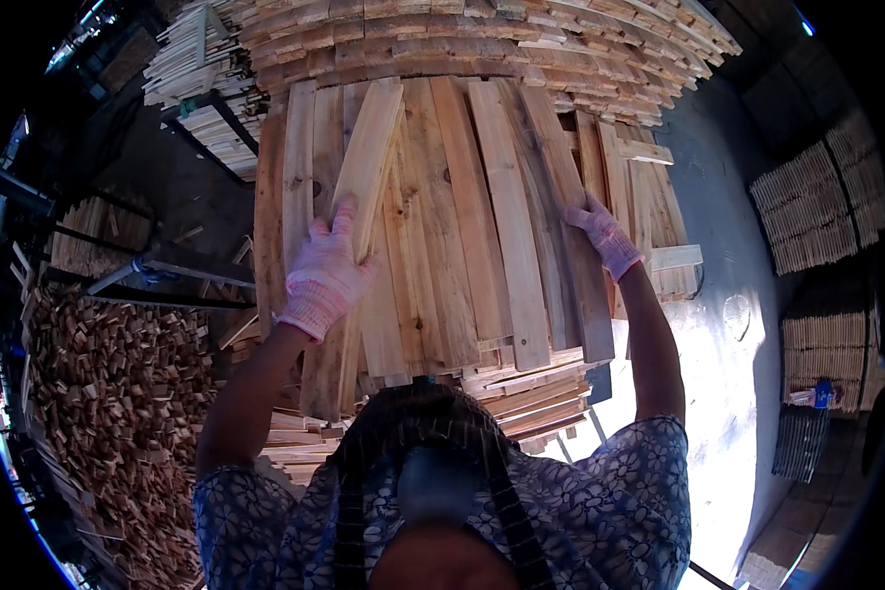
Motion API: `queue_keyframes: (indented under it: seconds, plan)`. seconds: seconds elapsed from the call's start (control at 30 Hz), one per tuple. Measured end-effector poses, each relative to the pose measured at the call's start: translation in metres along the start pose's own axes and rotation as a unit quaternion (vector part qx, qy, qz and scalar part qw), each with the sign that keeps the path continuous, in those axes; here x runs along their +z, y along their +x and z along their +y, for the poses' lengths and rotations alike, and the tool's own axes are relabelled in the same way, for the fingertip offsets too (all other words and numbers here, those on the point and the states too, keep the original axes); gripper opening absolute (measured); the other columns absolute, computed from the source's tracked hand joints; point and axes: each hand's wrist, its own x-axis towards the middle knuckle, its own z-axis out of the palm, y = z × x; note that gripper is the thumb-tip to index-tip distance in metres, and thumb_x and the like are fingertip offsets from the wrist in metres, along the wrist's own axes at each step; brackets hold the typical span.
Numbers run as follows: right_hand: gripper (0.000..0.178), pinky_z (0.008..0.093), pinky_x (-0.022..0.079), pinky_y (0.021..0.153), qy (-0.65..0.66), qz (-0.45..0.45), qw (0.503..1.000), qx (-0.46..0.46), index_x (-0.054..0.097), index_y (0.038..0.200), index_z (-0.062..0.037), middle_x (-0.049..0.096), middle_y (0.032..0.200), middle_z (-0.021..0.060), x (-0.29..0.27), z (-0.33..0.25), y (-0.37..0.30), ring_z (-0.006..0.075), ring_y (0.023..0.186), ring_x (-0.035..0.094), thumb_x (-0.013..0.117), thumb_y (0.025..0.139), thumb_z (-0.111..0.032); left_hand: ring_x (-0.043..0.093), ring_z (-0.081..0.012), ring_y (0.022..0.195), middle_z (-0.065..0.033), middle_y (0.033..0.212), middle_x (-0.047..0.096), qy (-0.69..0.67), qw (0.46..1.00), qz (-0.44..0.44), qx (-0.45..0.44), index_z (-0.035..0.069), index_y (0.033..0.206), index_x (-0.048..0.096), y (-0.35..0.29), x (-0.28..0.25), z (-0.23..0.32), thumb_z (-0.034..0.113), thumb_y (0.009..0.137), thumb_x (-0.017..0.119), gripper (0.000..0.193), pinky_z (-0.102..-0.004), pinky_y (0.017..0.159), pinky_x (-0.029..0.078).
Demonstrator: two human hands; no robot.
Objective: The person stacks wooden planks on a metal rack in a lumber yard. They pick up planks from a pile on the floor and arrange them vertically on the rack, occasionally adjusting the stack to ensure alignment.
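My left hand (326, 273), in a pink-and-white knit glove, lies over a pale wooden plank (372, 147). Its thumb is at the plank's right edge and its fingers reach forward along the wood. This plank slants across the other planks (428, 216), which lie side by side as a top layer. At the right side, my right hand (608, 236), gloved alike, has its fingers bent over the edge of a darker plank (558, 167). The undersides of both hands are hidden.
Stacked boards (482, 39) rise beyond the planks. A heap of short wood pieces (128, 413) lies at left, beside a metal frame (187, 264). More bundled boards (806, 206) stand at far right, across a grey floor (713, 197). Below the planks is more stacked wood (531, 398).
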Motion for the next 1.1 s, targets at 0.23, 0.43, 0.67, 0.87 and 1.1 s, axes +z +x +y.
queue_keyframes:
  seconds: [0.23,0.43,0.67,0.87,1.1]
  plan:
    - [0.084,0.0322,0.054,0.087,0.011,-0.037,0.999,-0.022,0.045,0.144,-0.0025,0.063,0.119,0.0077,0.03,0.002,-0.006,0.0182,0.099,0.064,0.082,0.081,-0.043,0.056,-0.0465,0.123,-0.0312,0.144,0.041,0.018,0.999,-0.04,-0.002,0.021,0.16,0.015,-0.002,-0.002,0.005,0.04,0.088,0.068,0.091,-0.0512,0.102,0.049]
    - [0.095,0.0377,0.051,0.098,-0.067,-0.094,0.993,-0.006,0.035,0.15,-0.0025,0.061,0.13,0.0152,0.038,-0.016,-0.011,0.0224,0.118,0.061,0.082,0.079,-0.045,0.056,-0.0466,0.123,-0.0315,0.141,0.043,0.029,0.999,0.005,0.023,0.022,0.16,0.014,0.002,0.008,-0.001,0.037,0.086,0.071,0.095,-0.0505,0.103,0.049]
    - [0.08,0.0462,0.049,0.101,-0.456,0.113,0.881,-0.047,0.036,0.151,-0.0138,0.055,0.133,0.0269,0.067,-0.05,-0.039,0.0411,0.122,0.058,0.07,0.083,-0.035,0.055,-0.0469,0.123,-0.0298,0.138,0.043,-0.025,0.997,0.042,0.066,0.022,0.16,0.016,0.006,0.018,-0.021,0.033,0.084,0.074,0.096,-0.0494,0.104,0.048]
    - [0.074,0.0479,0.049,0.101,-0.445,0.181,0.876,-0.037,0.042,0.149,-0.0216,0.054,0.134,0.0264,-0.091,0.016,-0.008,0.0425,0.122,0.058,0.07,0.082,-0.033,0.054,-0.0473,0.121,-0.029,0.133,0.045,-0.021,0.997,0.04,0.064,0.021,0.159,0.019,-0.003,0.011,-0.006,0.031,0.084,0.074,0.093,-0.0501,0.102,0.048]
    - [0.076,0.0532,0.048,0.103,-0.483,0.271,0.827,0.098,0.03,0.154,-0.028,0.051,0.137,0.0289,-0.073,0.074,0.025,0.047,0.126,0.054,0.067,0.087,-0.03,0.054,-0.0473,0.12,-0.0284,0.133,0.046,0.009,0.996,0.063,0.064,0.019,0.158,0.017,-0.005,0.007,-0.013,0.031,0.084,0.074,0.095,-0.0508,0.102,0.048]
